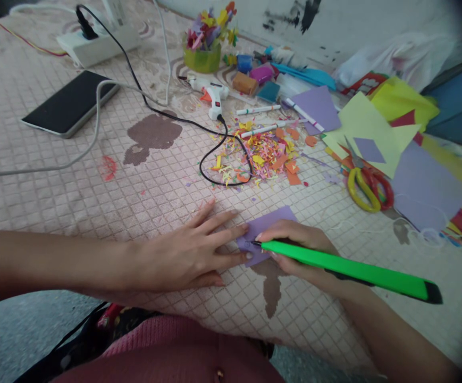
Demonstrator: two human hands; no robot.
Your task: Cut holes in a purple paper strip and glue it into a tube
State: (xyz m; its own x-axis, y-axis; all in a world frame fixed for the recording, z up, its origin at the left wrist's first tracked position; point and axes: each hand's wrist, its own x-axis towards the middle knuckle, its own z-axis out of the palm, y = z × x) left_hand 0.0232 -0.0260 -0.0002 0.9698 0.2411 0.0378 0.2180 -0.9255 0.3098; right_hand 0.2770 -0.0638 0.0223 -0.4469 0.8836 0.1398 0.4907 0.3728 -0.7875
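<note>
A small purple piece of paper lies flat on the cloth near the table's front edge. My left hand is spread open, palm down, with its fingertips pressing the left edge of this paper. In my right hand is a bright green pen with a black end, gripped close to its tip. The pen slants down to the left, and its dark tip touches the paper beside my left fingertips. My right fingers partly cover the paper's right side.
Paper scraps and a white glue gun with a looped black cord lie ahead. Scissors and coloured sheets are at right. A dark tablet-like device, power strip and bowl of paper pieces sit farther back.
</note>
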